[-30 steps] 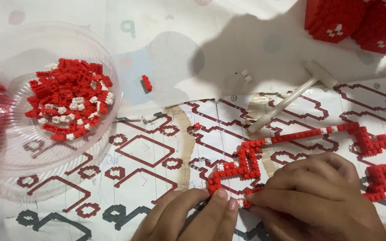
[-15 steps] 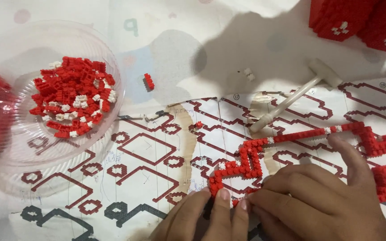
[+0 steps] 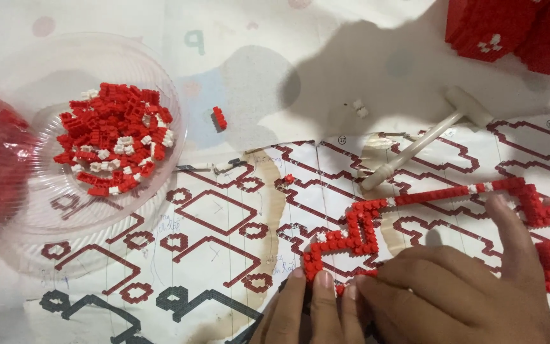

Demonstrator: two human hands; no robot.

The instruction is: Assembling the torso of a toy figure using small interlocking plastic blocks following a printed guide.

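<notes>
— What had changed in the last second?

— The right hand [image 3: 459, 293] had slid left along the red brick strip [image 3: 358, 232], its fingers flattening over the lower end. The left hand [image 3: 310, 306] stayed put.

— Were they gripping it?

— Pressing, I think; the fingertips hid the contact. Both hands lay extended on the strip's near end, which rested on the pattern sheet [image 3: 211, 223], running away up-right of them.

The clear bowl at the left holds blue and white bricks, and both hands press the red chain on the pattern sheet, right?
Not quite: the head view shows the clear bowl holding red and white bricks, not blue. Both the left hand and right hand do press the red chain on the pattern sheet.
</notes>
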